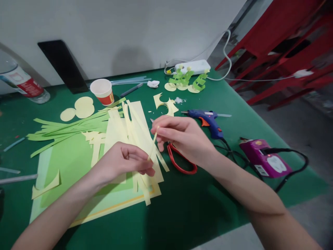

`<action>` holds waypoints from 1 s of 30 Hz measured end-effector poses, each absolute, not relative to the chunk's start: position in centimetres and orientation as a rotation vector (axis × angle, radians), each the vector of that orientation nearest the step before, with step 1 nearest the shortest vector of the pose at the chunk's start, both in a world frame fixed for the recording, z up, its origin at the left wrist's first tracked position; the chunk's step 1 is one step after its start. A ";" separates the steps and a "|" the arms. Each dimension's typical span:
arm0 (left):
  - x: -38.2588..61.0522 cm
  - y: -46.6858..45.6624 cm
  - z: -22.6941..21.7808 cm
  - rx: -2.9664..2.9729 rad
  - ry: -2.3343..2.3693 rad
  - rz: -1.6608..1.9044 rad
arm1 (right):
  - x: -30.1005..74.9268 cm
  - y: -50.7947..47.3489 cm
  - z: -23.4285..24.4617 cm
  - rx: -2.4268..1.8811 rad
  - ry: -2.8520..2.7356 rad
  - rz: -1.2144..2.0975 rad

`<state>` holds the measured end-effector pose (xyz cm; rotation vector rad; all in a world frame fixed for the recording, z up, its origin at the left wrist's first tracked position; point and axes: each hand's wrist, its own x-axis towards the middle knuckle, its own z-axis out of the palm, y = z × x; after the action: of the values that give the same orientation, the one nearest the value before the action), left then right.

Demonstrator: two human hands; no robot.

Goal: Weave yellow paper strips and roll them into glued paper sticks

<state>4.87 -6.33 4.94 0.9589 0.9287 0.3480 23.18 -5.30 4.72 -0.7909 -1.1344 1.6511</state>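
A thin pale yellow paper strip [153, 143] is stretched at a slant between my two hands. My left hand [130, 160] pinches its lower end, and my right hand [177, 133] pinches the upper end. Beneath them lie pale yellow paper strips [132, 121] and sheets on top of green paper [70, 166]. Red-handled scissors [182, 163] rest under my right hand, their blades mostly hidden. To the left fans out a bundle of green paper strips [65, 130].
A blue glue gun [208, 119] lies right of my hands, its cord near a purple power adapter [267, 159]. Farther back are a paper cup [102, 92], cut yellow circles [84, 107], small green paper figures [183, 77] and a white power strip [195, 66]. A bottle [23, 80] stands left.
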 end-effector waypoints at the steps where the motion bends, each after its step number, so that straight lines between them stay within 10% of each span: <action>1: 5.0 -6.1 4.4 0.950 0.943 0.332 | 23.1 -4.9 4.3 -0.826 -1.131 1.693; 30: 6.7 -7.2 2.7 0.935 0.959 0.482 | 23.3 -3.7 3.5 -0.968 -1.350 1.889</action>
<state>6.71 -7.20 2.71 0.9348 0.9594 0.4818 23.30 -3.67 3.46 -0.9681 -1.3502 1.8889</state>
